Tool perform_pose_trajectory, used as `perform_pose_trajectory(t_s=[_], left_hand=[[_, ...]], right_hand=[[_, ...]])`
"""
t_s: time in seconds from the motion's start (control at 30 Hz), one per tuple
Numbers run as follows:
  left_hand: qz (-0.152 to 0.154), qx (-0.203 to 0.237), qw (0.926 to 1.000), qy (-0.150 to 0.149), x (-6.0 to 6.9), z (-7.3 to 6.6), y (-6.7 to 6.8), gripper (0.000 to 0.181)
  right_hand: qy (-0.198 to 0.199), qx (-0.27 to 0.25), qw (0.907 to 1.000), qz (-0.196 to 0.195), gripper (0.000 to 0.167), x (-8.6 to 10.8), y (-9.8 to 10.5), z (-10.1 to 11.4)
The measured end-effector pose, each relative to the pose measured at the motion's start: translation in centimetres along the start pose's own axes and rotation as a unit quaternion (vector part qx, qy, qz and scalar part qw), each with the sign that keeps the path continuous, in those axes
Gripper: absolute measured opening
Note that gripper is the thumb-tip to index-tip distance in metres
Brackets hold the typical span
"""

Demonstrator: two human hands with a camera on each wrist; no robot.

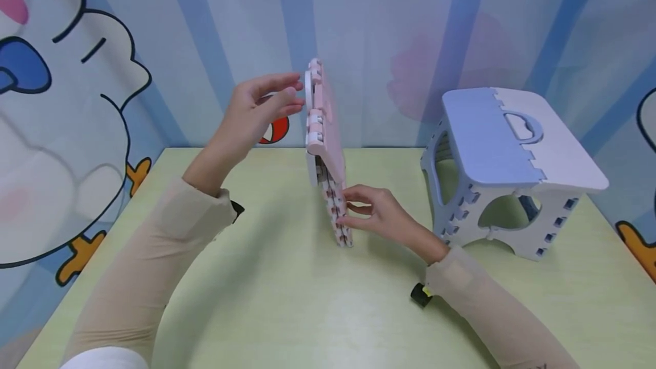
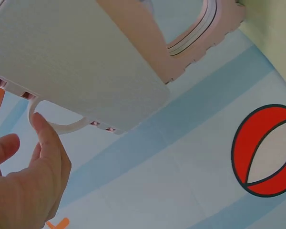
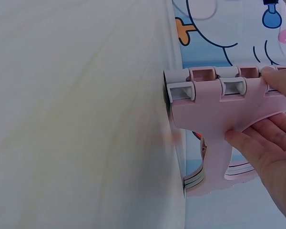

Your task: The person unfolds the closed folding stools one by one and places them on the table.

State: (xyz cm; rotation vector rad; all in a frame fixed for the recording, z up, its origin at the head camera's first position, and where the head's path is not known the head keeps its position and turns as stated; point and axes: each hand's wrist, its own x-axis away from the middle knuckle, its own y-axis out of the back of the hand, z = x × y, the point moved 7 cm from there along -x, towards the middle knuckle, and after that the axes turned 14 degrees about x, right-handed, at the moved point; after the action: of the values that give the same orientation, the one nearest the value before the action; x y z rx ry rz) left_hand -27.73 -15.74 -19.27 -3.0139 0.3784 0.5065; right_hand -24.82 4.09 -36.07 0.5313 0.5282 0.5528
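Observation:
A pink and white folding stool (image 1: 328,124) stands on edge on the table, folded nearly flat, with its top panels hanging down along both sides. My right hand (image 1: 379,209) grips its hinged leg panel low on the right side. In the right wrist view, fingers (image 3: 281,81) of that hand lie at the hinge edge and others reach behind the pink panel (image 3: 214,109). On the other side, my left hand (image 1: 261,110) is beside the stool's white carry handle (image 2: 69,128), fingers extended and loosely bent. One fingertip overlaps the handle in the left wrist view; contact is unclear.
An unfolded blue and white stool (image 1: 512,152) stands on the table to the right. The pale green table (image 1: 287,312) meets a cartoon-printed backdrop (image 1: 369,27) at its back edge.

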Motion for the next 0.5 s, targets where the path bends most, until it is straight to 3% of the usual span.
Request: perform_pose_trajectory(t_s=[0.17, 0.37, 0.5], left_hand=[[-0.038, 0.004, 0.9991, -0.015, 0.7, 1.0, 1.3, 0.038], [-0.091, 0.01, 0.9935, 0.067, 1.6, 4.7, 3.1, 0.031], [-0.087, 0.029, 0.9889, 0.117, 2.6, 7.1, 3.0, 0.029]], right_hand=[[-0.004, 0.001, 1.0, -0.005, 0.039, 0.1, 0.1, -0.2], [-0.016, -0.014, 0.9997, -0.007, 0.04, 0.2, 0.2, -0.4], [-0.017, -0.013, 0.9997, -0.008, 0.039, 0.2, 0.3, -0.4]])
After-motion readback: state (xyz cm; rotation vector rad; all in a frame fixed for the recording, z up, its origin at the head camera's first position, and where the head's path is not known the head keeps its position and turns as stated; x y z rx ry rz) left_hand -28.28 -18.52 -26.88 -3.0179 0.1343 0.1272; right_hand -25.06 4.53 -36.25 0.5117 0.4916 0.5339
